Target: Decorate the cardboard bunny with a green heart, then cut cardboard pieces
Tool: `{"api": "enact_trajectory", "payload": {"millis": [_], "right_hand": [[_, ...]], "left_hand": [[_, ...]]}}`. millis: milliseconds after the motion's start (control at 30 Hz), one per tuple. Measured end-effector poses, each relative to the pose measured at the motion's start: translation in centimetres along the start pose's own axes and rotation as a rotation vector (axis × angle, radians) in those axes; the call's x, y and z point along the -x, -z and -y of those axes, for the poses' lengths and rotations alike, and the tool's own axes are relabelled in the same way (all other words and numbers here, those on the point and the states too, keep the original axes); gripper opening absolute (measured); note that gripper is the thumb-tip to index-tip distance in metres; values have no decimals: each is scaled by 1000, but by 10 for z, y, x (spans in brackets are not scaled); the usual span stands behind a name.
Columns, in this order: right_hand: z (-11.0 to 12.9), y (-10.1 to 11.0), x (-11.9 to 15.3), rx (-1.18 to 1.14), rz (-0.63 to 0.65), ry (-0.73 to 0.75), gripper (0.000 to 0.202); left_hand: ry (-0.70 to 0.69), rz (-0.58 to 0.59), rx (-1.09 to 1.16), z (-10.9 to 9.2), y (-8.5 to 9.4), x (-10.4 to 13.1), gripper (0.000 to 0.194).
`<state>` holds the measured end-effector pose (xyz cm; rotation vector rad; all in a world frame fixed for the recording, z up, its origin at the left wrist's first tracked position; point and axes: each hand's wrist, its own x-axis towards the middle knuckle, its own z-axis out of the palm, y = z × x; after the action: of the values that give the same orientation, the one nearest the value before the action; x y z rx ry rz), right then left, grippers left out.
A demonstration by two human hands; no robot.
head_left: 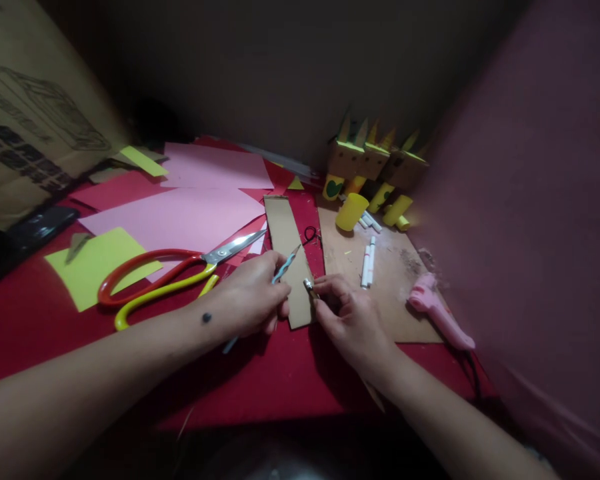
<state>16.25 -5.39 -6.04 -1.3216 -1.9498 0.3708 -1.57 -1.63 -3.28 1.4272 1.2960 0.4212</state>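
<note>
My left hand is closed around a light-blue pencil, its tip pointing up and right over a cardboard strip. The pencil's other end shows below the wrist. At the strip's lower right edge, my right hand pinches a slim stick with a shiny metal end; its exact kind is unclear. A thin brownish end pokes out beneath that hand. Large scissors with one red and one yellow handle lie left of the strip, blades partly open. A black loop rests near the strip.
Pink paper sheets and a yellow sheet cover the left. A cardboard board carries white markers and a yellow paper tube. Cardboard figures stand behind. A pink glue gun lies right; a large box stands left.
</note>
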Motion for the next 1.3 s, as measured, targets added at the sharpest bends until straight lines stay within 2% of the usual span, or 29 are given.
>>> {"api": "enact_trajectory", "payload": {"millis": [167,533,800,967,1300], "right_hand": [[5,6,9,5,-48,13,12],[5,11,18,10,-75,65,17],[5,11,13,42,51,54,14],[5,8,9,76,89,38,17],[4,14,2,-35,166,-78,10]], "left_hand": [[-35,16,18,9,0,-5,20],[-35,29,34,10,-1,-7,21],[-44,34,19,12,-1,-10,21],[-36,20,0,11,-1,-9,22],[-29,28,-41,10,0,-7,33]]}}
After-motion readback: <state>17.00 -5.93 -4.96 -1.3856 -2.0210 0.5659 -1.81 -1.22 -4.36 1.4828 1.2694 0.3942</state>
